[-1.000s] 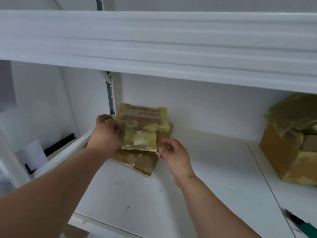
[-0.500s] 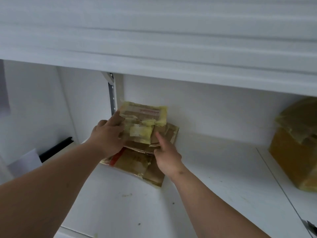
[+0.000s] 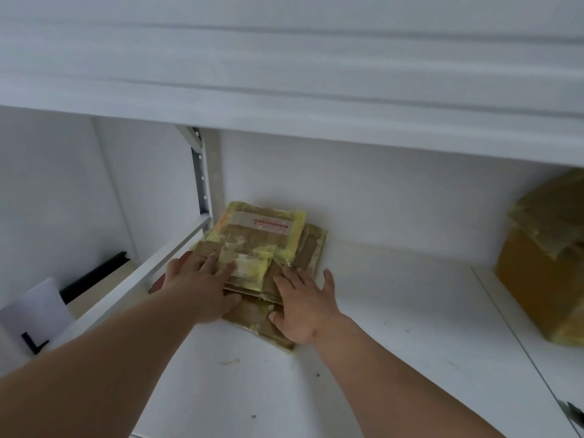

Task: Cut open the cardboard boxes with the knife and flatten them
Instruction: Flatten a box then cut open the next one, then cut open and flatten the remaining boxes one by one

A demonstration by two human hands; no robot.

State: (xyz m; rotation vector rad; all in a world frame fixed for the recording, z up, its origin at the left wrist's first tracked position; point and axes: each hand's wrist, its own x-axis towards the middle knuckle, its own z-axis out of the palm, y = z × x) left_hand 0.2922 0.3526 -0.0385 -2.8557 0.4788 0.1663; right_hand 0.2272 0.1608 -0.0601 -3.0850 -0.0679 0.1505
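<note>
Cardboard boxes, flattened and taped yellow, now lie stacked in the far left corner of the white shelf; half a second ago they were still being set down. Left hand and right hand press flat on them, fingers spread. An unflattened box stands at far right.

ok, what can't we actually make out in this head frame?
- Knife: cut off by the right edge of the head view; only a dark tip shows.
- Taped box: partly cut off by the right edge.
- Lower flattened pieces: covered by the top piece and both hands.
- Red print: too small to read.
</note>
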